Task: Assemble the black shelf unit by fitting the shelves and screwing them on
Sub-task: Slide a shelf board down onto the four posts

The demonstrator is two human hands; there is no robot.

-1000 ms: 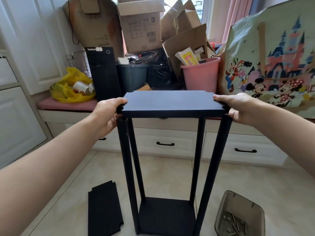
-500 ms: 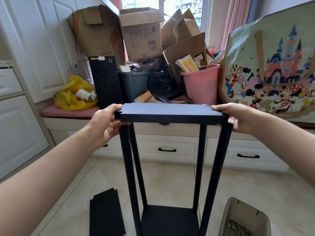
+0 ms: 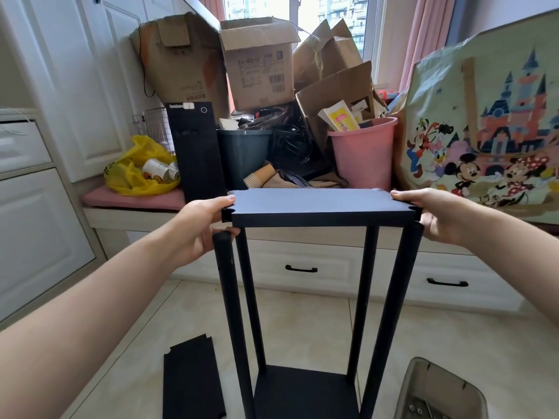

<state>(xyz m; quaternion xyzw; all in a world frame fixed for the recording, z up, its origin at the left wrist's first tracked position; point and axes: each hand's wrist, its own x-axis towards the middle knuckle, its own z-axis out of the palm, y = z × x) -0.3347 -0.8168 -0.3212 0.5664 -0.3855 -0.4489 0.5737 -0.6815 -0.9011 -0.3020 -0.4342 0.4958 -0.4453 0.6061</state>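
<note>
A black shelf unit stands on the floor with several upright black poles [image 3: 233,313] rising from its bottom shelf [image 3: 302,391]. I hold a flat black shelf board [image 3: 320,205] level just above the pole tops. My left hand [image 3: 196,228] grips its left edge, thumb on top, fingers underneath. My right hand [image 3: 429,216] grips the right edge the same way. The near left pole's top shows bare below the board's notched corner. Another black shelf board [image 3: 192,382] lies flat on the floor at the lower left.
A grey tray [image 3: 438,391] holding screws sits on the floor at the lower right. Behind the unit runs a window bench with drawers [image 3: 302,269], piled with cardboard boxes [image 3: 260,65], a pink bucket [image 3: 363,152], a yellow bag [image 3: 136,173] and a cartoon-print bag [image 3: 490,122].
The board has lifted slightly off the pole tops; the near left pole's top now shows below the corner. The view has tilted up and both hands still hold the board.
</note>
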